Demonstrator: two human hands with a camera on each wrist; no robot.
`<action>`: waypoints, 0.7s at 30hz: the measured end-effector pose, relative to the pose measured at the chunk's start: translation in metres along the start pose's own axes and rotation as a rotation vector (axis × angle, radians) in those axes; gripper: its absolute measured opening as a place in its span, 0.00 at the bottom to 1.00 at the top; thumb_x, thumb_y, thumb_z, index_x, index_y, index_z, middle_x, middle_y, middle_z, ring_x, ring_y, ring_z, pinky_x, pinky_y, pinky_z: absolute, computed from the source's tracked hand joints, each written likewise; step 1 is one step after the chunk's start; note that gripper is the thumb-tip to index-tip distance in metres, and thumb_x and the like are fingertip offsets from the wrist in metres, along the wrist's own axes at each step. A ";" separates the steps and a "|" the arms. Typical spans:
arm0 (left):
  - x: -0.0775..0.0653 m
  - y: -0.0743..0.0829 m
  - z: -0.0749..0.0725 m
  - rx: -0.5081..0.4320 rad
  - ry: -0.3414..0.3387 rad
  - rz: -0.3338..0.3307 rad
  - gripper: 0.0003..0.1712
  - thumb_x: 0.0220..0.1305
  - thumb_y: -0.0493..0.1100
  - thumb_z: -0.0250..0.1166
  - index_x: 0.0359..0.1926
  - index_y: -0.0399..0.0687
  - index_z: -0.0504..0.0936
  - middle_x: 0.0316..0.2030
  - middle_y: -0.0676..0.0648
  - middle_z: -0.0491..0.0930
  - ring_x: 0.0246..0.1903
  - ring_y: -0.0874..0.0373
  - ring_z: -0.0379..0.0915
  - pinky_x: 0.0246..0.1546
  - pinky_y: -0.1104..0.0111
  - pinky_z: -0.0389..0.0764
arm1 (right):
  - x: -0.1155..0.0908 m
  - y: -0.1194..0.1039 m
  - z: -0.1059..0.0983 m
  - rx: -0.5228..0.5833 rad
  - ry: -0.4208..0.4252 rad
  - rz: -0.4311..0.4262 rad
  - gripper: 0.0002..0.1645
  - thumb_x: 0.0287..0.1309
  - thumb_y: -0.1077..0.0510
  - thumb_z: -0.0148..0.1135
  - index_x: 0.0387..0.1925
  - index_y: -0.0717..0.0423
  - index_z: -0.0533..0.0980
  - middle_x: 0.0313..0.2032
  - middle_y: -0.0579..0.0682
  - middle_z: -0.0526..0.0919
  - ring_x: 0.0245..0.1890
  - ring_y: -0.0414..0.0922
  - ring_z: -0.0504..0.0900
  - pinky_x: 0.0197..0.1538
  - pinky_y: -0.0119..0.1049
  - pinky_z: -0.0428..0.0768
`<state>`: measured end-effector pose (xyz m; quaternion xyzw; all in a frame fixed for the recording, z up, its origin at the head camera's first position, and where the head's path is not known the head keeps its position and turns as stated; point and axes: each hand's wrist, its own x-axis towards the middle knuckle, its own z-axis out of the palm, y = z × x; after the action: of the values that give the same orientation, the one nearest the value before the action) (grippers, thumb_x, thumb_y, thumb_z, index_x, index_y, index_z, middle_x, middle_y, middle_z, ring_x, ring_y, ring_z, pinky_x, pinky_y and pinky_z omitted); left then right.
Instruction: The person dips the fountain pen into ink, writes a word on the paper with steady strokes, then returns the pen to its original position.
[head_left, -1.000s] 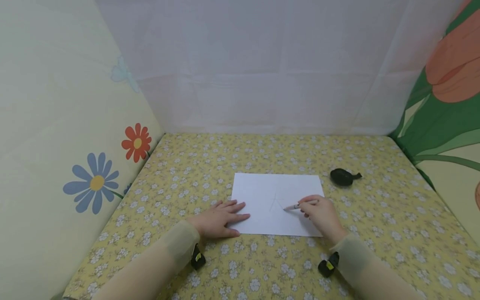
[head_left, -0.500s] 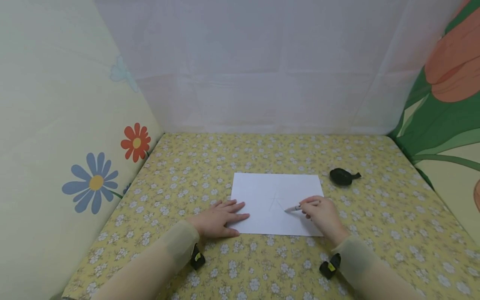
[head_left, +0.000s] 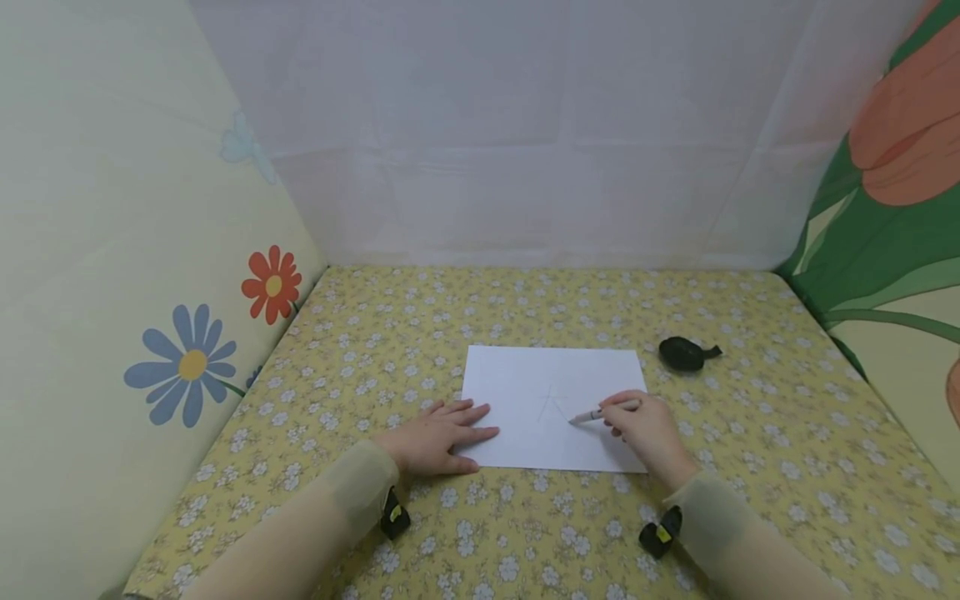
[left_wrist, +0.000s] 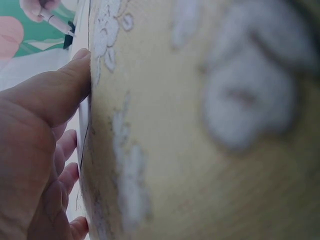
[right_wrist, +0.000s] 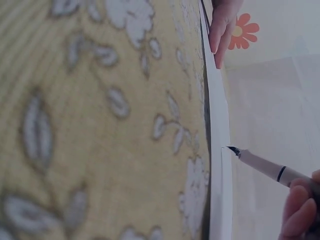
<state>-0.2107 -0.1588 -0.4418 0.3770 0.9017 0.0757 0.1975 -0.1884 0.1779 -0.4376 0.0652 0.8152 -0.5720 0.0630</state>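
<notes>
A white sheet of paper (head_left: 517, 367) lies on the floral tablecloth, with a few thin crossing strokes near its middle. My left hand (head_left: 438, 437) rests flat, fingers spread over the sheet's left edge; in the left wrist view its thumb (left_wrist: 75, 75) lies along the paper's border. Over the right part of the sheet, my right hand (head_left: 637, 429) pinches a slim white pen (head_left: 596, 412) with a black band. The pen's dark pointed nib (right_wrist: 234, 150) is right at the paper, by the lower end of the right slanting stroke.
A dark oval object (head_left: 682, 354) with a short tail lies beyond the sheet's right edge. The yellow floral tablecloth (head_left: 420, 325) spreads around the paper. A pale cloth backdrop (head_left: 555, 167) hangs behind, with flower-printed panels on either side.
The pen tip has shifted slightly right and toward me, at the lower end of the right slanting stroke. The left hand and the paper stay in place.
</notes>
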 end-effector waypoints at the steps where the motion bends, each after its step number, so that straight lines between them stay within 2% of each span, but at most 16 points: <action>1: 0.000 0.000 0.000 0.001 -0.001 0.000 0.36 0.67 0.66 0.52 0.73 0.71 0.55 0.75 0.55 0.42 0.74 0.52 0.34 0.70 0.46 0.39 | 0.000 0.000 0.000 0.005 0.002 0.001 0.18 0.62 0.53 0.61 0.47 0.64 0.78 0.39 0.58 0.82 0.33 0.49 0.78 0.34 0.40 0.76; 11: 0.001 0.000 0.000 0.010 -0.005 -0.003 0.36 0.67 0.66 0.52 0.73 0.71 0.55 0.75 0.55 0.42 0.74 0.52 0.34 0.70 0.46 0.40 | 0.005 0.001 -0.003 0.035 0.008 0.009 0.20 0.62 0.53 0.59 0.49 0.63 0.78 0.42 0.59 0.82 0.33 0.47 0.78 0.35 0.38 0.78; 21: 0.001 0.000 0.000 0.002 -0.005 -0.005 0.36 0.67 0.66 0.52 0.73 0.71 0.55 0.75 0.56 0.42 0.74 0.52 0.34 0.70 0.46 0.39 | 0.008 0.004 -0.009 0.067 0.060 0.037 0.21 0.63 0.53 0.59 0.52 0.62 0.77 0.40 0.60 0.82 0.33 0.46 0.78 0.36 0.37 0.78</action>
<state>-0.2113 -0.1581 -0.4418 0.3753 0.9022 0.0732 0.1995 -0.1957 0.1878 -0.4396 0.0994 0.7958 -0.5955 0.0470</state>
